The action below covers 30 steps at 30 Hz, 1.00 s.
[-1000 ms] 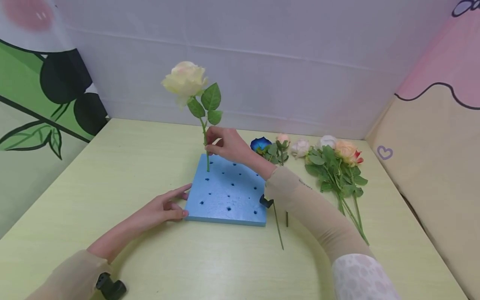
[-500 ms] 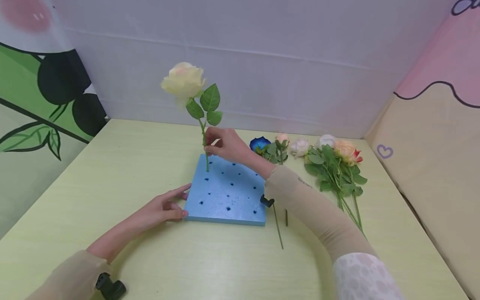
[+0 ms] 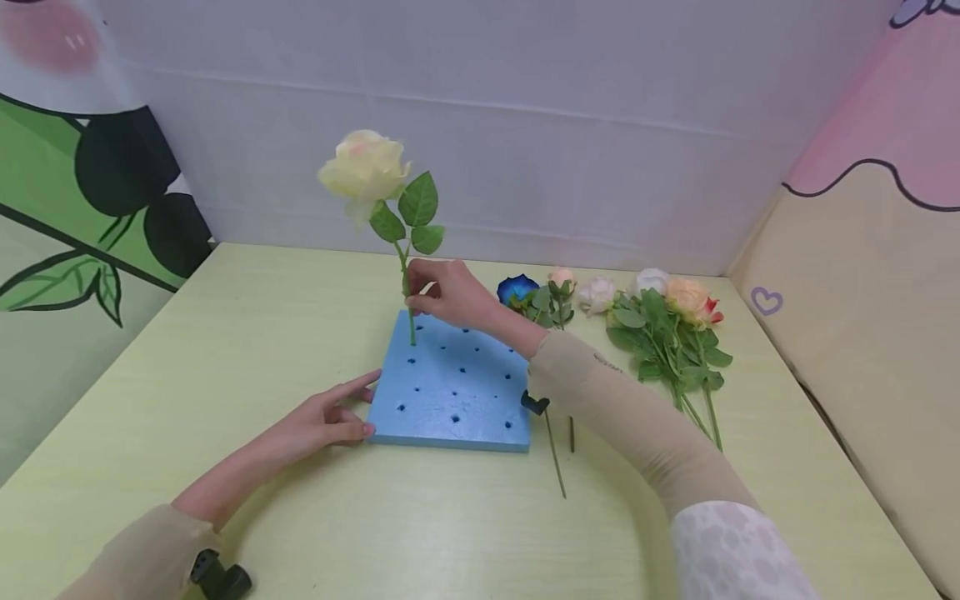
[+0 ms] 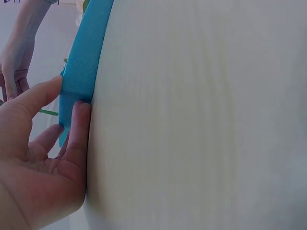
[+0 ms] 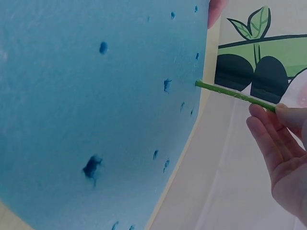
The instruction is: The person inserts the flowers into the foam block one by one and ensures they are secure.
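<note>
Rose [image 3: 365,169] tilted slightly left; stem still in foam block [image 3: 452,387].

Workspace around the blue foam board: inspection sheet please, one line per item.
Surface: pale yellow-green wooden table, bare where visible.
Job's things: square blue foam board with punched holes lies flat; cream artificial rose on a green stem stands upright, stem end in a hole at the board's far left corner.
Clutter: loose artificial roses in blue, pink, white and peach lie right of the board.
Grippers: left hand rests with fingers against the board's left edge; right hand pinches the rose stem.
Cables: nothing seen.
Surroundings: white back wall, leaf-print panel left, pink and beige panel right.
</note>
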Each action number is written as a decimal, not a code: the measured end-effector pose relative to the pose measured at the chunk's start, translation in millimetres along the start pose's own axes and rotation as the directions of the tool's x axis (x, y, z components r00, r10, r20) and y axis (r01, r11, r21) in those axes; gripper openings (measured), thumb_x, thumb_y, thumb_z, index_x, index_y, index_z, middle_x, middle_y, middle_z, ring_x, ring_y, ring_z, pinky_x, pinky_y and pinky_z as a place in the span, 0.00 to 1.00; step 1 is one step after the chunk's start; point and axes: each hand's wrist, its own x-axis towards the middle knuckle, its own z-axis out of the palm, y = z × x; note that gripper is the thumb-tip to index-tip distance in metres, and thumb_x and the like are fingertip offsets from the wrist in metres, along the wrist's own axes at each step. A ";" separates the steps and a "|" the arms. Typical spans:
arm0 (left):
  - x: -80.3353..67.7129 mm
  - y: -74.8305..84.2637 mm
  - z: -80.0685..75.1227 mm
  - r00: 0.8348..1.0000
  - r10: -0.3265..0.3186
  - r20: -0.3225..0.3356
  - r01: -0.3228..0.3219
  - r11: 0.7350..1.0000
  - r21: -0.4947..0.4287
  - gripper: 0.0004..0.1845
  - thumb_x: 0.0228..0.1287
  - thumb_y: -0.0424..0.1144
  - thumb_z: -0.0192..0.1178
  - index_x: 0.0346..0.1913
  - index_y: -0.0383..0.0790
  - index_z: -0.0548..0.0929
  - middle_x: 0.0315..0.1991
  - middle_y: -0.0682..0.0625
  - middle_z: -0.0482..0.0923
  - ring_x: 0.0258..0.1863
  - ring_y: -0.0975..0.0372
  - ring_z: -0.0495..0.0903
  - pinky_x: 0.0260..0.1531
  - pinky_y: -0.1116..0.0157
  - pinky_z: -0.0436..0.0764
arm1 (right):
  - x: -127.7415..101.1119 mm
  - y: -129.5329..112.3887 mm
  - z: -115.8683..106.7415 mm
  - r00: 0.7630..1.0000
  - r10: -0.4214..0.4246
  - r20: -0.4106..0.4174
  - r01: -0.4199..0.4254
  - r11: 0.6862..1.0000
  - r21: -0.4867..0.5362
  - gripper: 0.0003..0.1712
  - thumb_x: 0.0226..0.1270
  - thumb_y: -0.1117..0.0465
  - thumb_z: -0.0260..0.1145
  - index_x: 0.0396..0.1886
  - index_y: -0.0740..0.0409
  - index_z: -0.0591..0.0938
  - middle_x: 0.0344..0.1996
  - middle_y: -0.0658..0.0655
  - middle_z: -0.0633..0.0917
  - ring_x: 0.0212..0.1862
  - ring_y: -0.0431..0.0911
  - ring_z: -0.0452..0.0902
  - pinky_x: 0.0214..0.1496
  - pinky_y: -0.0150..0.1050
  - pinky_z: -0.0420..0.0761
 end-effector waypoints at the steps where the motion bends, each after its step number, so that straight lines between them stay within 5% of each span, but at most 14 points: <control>1: -0.1 -0.1 -0.1 1.000 0.000 0.000 0.000 1.000 -0.002 0.42 0.66 0.47 0.64 0.79 0.51 0.55 0.68 0.39 0.64 0.46 0.57 0.80 0.45 0.68 0.80 | -0.1 -0.5 0.2 1.000 -0.001 -0.001 0.001 1.000 -0.001 0.03 0.69 0.66 0.64 0.40 0.60 0.79 0.38 0.58 0.86 0.37 0.43 0.87 0.42 0.29 0.84; 30: -3.4 3.9 -0.8 1.000 -0.011 0.003 0.011 1.000 -0.021 0.42 0.66 0.46 0.64 0.78 0.50 0.55 0.67 0.40 0.64 0.44 0.59 0.80 0.44 0.69 0.79 | -5.7 -0.4 -1.8 0.998 0.070 -0.002 -0.070 0.998 0.007 0.05 0.71 0.62 0.64 0.42 0.58 0.79 0.42 0.58 0.87 0.39 0.46 0.88 0.42 0.30 0.83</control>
